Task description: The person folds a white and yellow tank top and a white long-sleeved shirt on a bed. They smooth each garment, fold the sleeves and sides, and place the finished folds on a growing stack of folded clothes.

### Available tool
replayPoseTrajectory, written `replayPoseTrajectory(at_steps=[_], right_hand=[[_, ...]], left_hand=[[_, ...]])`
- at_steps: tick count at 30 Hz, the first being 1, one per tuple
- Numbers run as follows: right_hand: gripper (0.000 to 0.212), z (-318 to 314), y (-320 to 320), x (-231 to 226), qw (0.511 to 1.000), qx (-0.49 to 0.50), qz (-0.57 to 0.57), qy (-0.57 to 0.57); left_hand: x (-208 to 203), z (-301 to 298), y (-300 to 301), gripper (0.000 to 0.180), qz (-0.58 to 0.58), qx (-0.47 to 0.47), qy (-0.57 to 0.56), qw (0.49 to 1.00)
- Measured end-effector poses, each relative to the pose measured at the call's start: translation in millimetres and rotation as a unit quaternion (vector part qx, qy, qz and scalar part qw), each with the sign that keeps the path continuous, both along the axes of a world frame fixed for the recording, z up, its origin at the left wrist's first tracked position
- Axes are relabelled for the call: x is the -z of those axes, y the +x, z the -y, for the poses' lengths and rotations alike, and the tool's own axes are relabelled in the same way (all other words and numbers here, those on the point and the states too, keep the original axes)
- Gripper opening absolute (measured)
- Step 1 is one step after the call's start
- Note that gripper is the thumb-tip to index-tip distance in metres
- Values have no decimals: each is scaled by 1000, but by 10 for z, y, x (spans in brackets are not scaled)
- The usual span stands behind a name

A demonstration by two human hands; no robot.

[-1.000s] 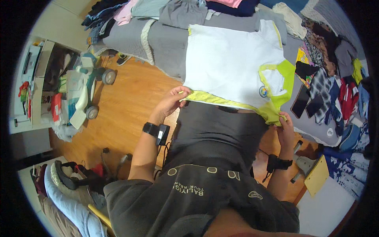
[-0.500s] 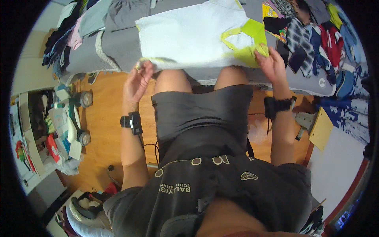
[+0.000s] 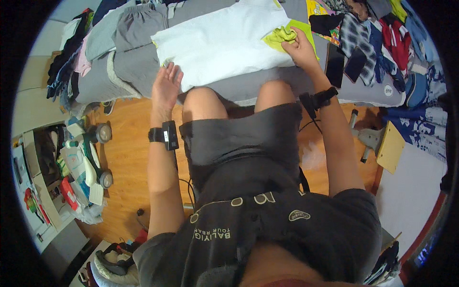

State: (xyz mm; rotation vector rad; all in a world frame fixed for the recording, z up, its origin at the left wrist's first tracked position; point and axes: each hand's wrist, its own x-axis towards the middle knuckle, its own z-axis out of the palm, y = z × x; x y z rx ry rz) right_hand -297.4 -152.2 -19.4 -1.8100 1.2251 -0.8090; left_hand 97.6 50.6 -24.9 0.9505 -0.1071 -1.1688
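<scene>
A white T-shirt with yellow-green parts lies spread over the grey bed in front of my knees. My right hand is at its right end, the fingers closed on a bunched yellow-green part of the shirt. At the near left corner of the shirt rests my left hand, palm turned up and fingers stretched out against the cloth edge. Part of that corner is hidden behind the fingertips. Each wrist wears a black strap with a small box.
Grey shorts lie left of the shirt, and more clothes hang over the bed's left end. At the right are two dark phone-like slabs, a plaid shirt and a red garment. A wheeled toy stands on the wooden floor.
My right hand has moved up and left, bunching the yellow-green part inward. The shirt's near edge now lies flatter, slanting up to the right. My left hand's fingers have straightened.
</scene>
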Motion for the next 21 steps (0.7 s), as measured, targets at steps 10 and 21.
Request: replayPoseTrajectory(at_steps=[10, 21], right_hand=[[73, 40, -256, 78, 976, 45, -179, -113], [57, 267, 203, -54, 957, 21, -205, -206]], left_hand=[[-110, -3, -439, 52, 95, -22, -37, 995], [-294, 549, -1034, 78, 693, 34, 152, 704]])
